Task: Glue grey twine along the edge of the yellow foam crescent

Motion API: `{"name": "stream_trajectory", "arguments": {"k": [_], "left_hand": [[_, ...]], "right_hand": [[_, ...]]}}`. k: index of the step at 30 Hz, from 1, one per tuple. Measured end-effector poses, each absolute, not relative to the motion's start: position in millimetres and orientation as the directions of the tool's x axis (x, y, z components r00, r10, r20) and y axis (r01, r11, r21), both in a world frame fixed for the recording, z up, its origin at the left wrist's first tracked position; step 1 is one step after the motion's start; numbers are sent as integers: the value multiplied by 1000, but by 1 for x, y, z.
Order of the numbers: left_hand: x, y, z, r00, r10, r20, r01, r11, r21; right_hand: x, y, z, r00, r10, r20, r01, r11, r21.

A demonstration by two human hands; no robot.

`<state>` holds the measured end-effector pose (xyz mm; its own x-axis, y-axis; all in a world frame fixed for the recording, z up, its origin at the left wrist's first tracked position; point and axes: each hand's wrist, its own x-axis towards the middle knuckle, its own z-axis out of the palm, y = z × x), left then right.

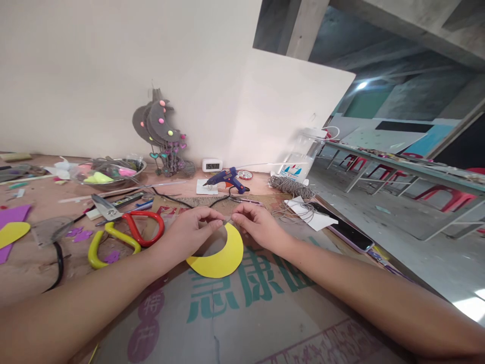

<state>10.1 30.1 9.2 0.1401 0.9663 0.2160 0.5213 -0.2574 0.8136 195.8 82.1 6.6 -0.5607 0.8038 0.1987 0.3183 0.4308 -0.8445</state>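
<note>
A yellow crescent-shaped cutout (pixel 227 258) lies on the printed cardboard sheet (pixel 242 318) in front of me. At its upper tip, my left hand (pixel 199 227) is closed in a pinch. My right hand (pixel 259 225) pinches just across from it, the fingertips of both hands nearly meeting. A small greyish bit shows between them, too small to name. Left of my left hand are scissors (pixel 144 227) with red handles and another pair of handles (pixel 96 250) in yellow. A blue glue gun (pixel 225 178) rests beyond my hands.
Grey crescent ornaments (pixel 157 121) lean on the white wall behind a bowl (pixel 140 169) of colourful bits. A small digital clock (pixel 212 165) stands at the back. To the right are a grey string bundle (pixel 290 186), a clear jug (pixel 303 151) and a phone (pixel 344 230).
</note>
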Motion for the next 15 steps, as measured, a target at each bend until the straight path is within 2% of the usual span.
{"name": "stream_trajectory", "arguments": {"k": [4, 10, 15], "left_hand": [[10, 30, 10, 136, 967, 215, 523, -255, 814], [10, 29, 12, 74, 973, 219, 542, -223, 810], [9, 32, 8, -3, 966, 257, 524, -218, 823]], "right_hand": [[196, 85, 6, -548, 805, 228, 308, 447, -840], [201, 88, 11, -359, 875, 325, 344, 447, -826], [200, 82, 12, -371, 831, 415, 339, 538, -772]]}}
